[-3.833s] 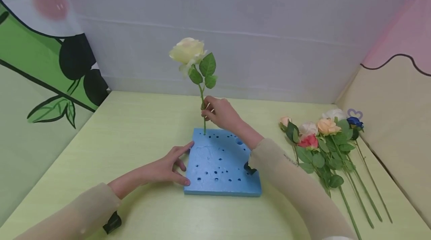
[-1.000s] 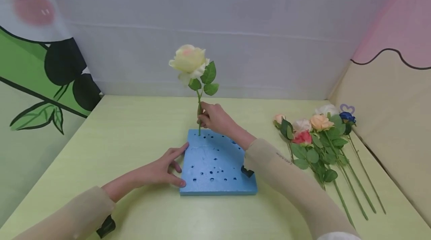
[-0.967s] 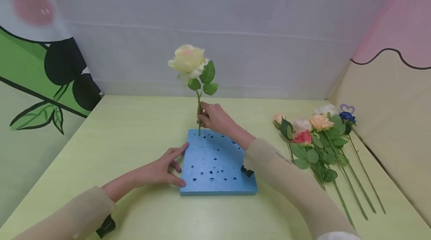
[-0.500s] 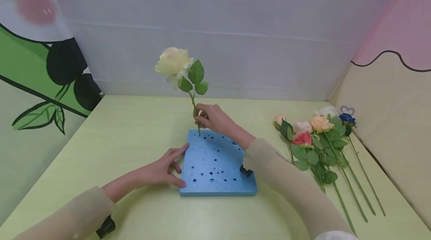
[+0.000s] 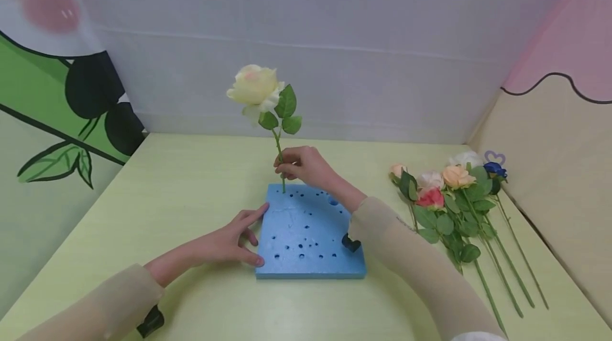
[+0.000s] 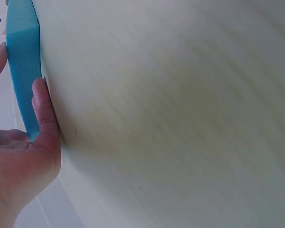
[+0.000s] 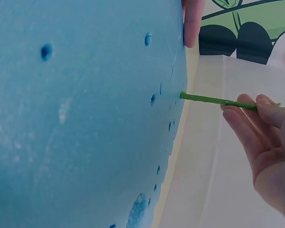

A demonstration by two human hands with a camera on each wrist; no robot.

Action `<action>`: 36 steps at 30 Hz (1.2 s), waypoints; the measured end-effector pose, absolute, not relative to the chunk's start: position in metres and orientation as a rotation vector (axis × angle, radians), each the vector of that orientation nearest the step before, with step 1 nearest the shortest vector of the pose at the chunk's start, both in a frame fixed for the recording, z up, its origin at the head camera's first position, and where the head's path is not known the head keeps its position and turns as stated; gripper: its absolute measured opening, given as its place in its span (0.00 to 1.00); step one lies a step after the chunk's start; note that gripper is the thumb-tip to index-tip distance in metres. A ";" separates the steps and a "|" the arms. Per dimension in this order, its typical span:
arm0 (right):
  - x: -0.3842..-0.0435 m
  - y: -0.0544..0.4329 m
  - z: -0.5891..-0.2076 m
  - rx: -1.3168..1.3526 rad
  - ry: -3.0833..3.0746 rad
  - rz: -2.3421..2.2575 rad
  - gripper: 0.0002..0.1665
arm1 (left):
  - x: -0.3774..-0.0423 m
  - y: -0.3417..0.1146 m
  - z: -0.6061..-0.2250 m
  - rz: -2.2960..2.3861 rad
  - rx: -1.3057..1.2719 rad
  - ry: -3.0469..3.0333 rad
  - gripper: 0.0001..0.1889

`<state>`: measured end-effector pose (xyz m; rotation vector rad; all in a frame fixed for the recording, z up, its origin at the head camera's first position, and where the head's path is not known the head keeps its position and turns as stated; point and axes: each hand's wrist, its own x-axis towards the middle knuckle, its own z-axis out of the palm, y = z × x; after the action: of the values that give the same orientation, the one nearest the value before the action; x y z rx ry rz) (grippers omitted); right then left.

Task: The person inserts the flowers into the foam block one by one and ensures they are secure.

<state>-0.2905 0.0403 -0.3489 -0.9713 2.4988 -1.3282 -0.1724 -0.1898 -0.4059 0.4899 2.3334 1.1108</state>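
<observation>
Presumably for control, your right hand (image 5: 308, 164) pinches the rose (image 5: 255, 86), upper centre of the frame, low on its stem (image 5: 278, 142); your spread left hand (image 5: 230, 237) touches the board (image 5: 330, 227) at its left edge, seemingly steadying it.

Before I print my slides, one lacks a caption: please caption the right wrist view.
A right hand pinches a green stem, its end near one edge of a blue, holed board.

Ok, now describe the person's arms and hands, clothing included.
The left sleeve and right sleeve are long and beige; the right bears a small dark marking, unreadable here. A black piece shows under each sleeve. The left hand and right hand are ungloved.
</observation>
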 end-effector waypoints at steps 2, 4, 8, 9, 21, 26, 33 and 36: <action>-0.291 0.041 -0.348 -0.974 2.483 -1.332 0.06 | -0.173 -0.190 -0.405 1.112 0.490 2.330 0.61; -0.292 0.041 -0.349 -0.975 2.464 -1.345 0.05 | -0.174 -0.190 -0.406 1.113 0.493 2.331 0.61; -0.294 0.042 -0.353 -0.973 2.423 -1.378 0.05 | -0.174 -0.190 -0.405 1.111 0.500 2.331 0.61; -0.295 0.042 -0.354 -0.972 2.416 -1.385 0.06 | -0.174 -0.190 -0.405 1.110 0.499 2.332 0.61; -0.297 0.043 -0.351 -0.948 2.406 -1.346 0.08 | -0.174 -0.192 -0.407 1.112 0.499 2.334 0.61; -0.296 0.043 -0.352 -0.932 2.408 -1.340 0.10 | -0.171 -0.191 -0.408 1.117 0.513 2.329 0.61; -0.295 0.043 -0.352 -0.926 2.402 -1.381 0.12 | -0.172 -0.191 -0.407 1.119 0.510 2.334 0.61; -0.295 0.043 -0.352 -0.921 2.404 -1.385 0.12 | -0.172 -0.191 -0.407 1.118 0.512 2.332 0.61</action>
<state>-0.2945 0.0432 -0.3525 -0.9211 2.4038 -1.3850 -0.1722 -0.1912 -0.4071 0.5121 2.3319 1.1177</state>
